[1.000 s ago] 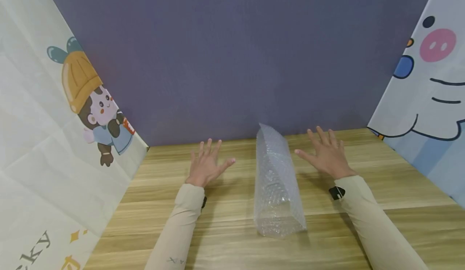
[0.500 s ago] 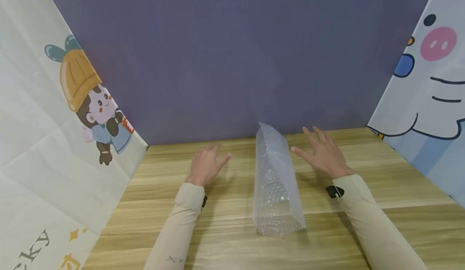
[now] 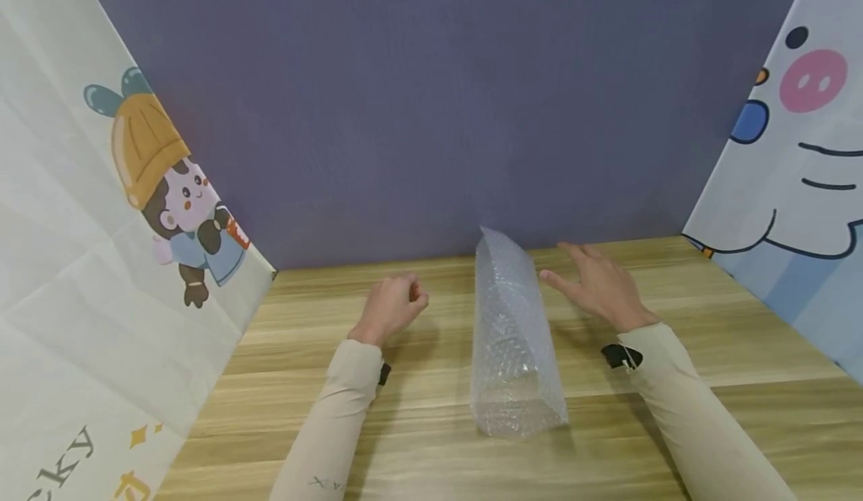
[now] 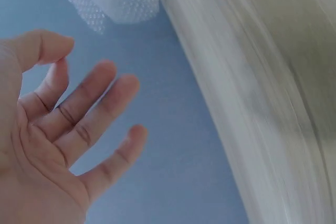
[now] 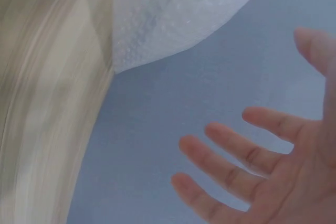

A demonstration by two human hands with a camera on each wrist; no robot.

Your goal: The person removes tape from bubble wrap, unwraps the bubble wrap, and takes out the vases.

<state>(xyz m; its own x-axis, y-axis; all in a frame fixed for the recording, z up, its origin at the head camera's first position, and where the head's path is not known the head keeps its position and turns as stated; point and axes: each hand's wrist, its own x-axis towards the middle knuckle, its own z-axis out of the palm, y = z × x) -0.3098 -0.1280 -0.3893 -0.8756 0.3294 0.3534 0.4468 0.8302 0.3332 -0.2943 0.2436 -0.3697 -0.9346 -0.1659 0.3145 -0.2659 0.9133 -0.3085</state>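
Note:
A clear bubble wrap bag (image 3: 512, 344) stands on the wooden table, its wide mouth towards me and its far end peaked. To its left hovers my left hand (image 3: 391, 308), apart from it and holding nothing. The left wrist view shows that hand (image 4: 63, 124) with thumb and index fingertips meeting in a ring, the other fingers loosely bent. On the bag's right side, my right hand (image 3: 603, 287) is spread with its thumb towards the bag, not touching it. Relaxed, parted fingers (image 5: 231, 177) show in the right wrist view, with nothing in them.
The wooden tabletop (image 3: 418, 441) reaches back to a dark purple-blue panel (image 3: 431, 111). White printed sheets flank it, with a cartoon figure (image 3: 182, 179) on the left one and a pig nose (image 3: 813, 82) on the right one.
My left hand's straight, spread fingers have bent in, with thumb and index fingertip brought together. My right hand's fingers have dipped and relaxed a little. The bubble wrap bag has stayed put.

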